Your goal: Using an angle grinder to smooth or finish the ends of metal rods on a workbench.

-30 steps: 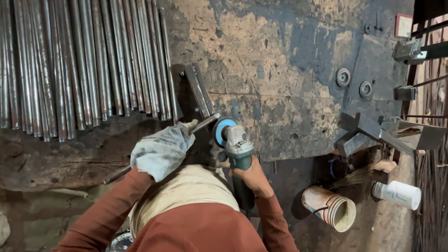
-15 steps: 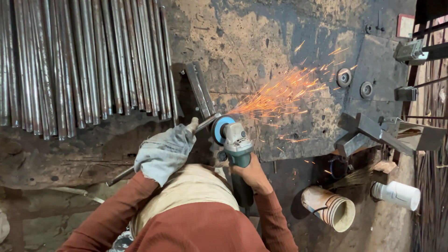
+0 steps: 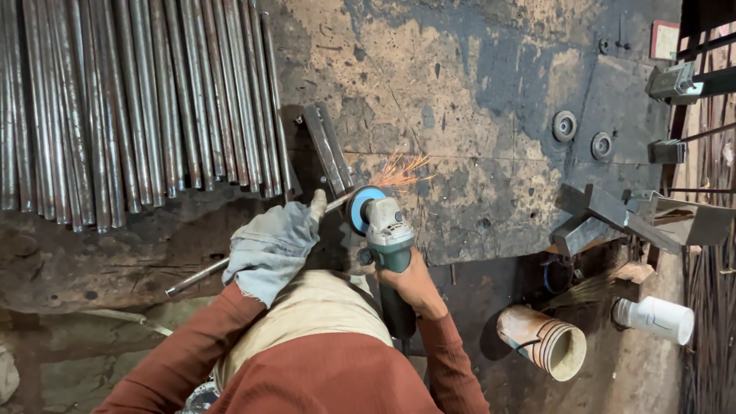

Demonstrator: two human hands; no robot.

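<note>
A thin steel rod lies slanted across the edge of the rusty metal tabletop, its upper end meeting the blue disc of a teal angle grinder, where a small spray of orange sparks flies up. The gloved left hand has its grip closed around the rod just left of the disc, thumb pointing up. The bare right hand has its grip wrapped tight on the grinder's body, just below the head. Two short flat bars lean just above the rod's end. A bundle of long rods lies to the upper left. A ribbed pipe piece and a white container lie lower right, well apart from the hands.
</note>
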